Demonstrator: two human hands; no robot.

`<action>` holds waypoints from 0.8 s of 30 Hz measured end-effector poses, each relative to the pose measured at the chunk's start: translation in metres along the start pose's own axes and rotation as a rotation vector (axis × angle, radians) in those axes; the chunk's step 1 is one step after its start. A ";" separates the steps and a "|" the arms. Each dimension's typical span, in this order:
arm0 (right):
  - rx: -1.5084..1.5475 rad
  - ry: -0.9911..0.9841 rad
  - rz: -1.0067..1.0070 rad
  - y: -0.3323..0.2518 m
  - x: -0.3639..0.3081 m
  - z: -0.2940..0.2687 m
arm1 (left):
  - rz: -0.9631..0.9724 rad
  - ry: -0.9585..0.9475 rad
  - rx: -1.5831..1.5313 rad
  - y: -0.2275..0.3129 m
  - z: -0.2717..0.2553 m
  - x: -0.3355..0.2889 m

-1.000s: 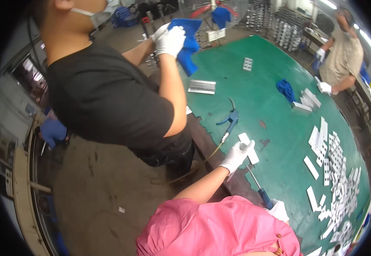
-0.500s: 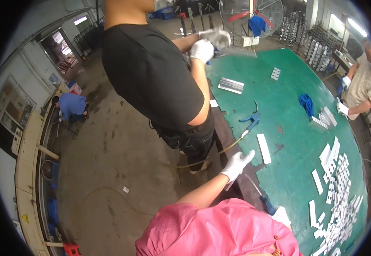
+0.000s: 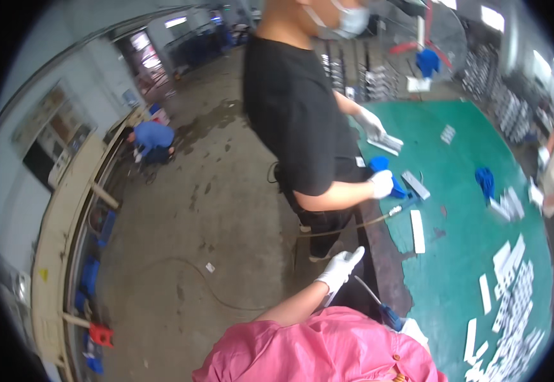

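My left hand [image 3: 339, 270], in a white glove, is off the table's near-left edge. Its thumb points out and its fingers are closed; a thin grey strip [image 3: 330, 298] shows just below them. At the table edge my right hand [image 3: 415, 332], also gloved and partly hidden by my pink shirt, is closed round the dark blue handle of a hand tool [image 3: 390, 316]. The tool's long, thin metal shaft points toward my left hand. Beyond the hands a white flat bar [image 3: 417, 232] lies on the green table [image 3: 458, 267].
A co-worker in black [image 3: 296, 121] stands at the left table edge, one gloved hand on a blue cloth [image 3: 398, 186], the other at grey metal profiles [image 3: 386, 144]. A blue air gun [image 3: 411, 200] with a hose lies nearby. Many perforated metal pieces [image 3: 512, 312] are heaped right.
My view has swung left. My left hand has moved away from the table edge. The co-worker has reached down to the table, and a metal plate now lies by the air gun.
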State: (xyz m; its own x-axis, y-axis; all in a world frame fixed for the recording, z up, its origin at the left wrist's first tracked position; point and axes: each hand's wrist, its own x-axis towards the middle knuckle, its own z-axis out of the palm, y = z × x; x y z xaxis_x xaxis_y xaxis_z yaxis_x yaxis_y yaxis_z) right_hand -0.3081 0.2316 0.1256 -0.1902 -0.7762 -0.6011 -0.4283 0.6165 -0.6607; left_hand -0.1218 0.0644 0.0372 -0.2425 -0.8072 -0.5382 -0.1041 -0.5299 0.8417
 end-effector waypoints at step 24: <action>0.001 0.001 -0.005 -0.003 -0.025 -0.005 | 0.191 -0.024 -0.016 -0.027 -0.001 0.011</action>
State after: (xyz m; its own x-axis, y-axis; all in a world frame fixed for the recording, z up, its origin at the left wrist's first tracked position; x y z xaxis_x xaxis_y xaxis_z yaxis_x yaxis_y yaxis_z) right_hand -0.3065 0.2485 0.1456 -0.1889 -0.7793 -0.5975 -0.4281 0.6129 -0.6641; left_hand -0.1202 0.0697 0.0088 -0.2792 -0.8871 -0.3676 -0.0390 -0.3721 0.9274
